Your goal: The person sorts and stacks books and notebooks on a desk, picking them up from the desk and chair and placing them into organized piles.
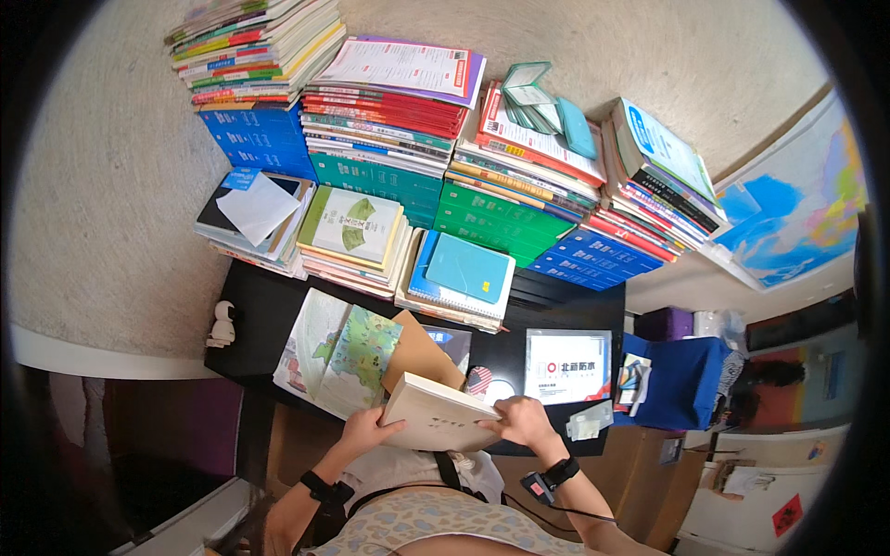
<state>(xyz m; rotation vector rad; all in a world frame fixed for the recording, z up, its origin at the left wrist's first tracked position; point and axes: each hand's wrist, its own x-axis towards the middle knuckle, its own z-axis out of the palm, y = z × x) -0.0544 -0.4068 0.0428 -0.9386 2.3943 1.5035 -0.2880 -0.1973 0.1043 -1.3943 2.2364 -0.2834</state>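
A thick cream-coloured book (441, 417) is held in front of me, tilted, over the near edge of a black desk (542, 306). My left hand (367, 431) grips its left edge, thumb on the cover. At its right edge, my right hand (520, 422) holds the upper corner with curled fingers. Just beyond the book lie a brown paper envelope or cover (421, 354), an illustrated green map sheet (365, 344) and a pale drawn sheet (313, 333). A red-and-white striped object (479, 381) sits close to the right hand.
Tall stacks of books (382, 125) and coloured boxes (511, 222) line the wall. Lower piles stand before them, one topped by a teal notebook (467, 267). A clear document folder (568, 366) lies at right, near a blue fabric bin (678, 382). A white figurine (222, 323) stands at left.
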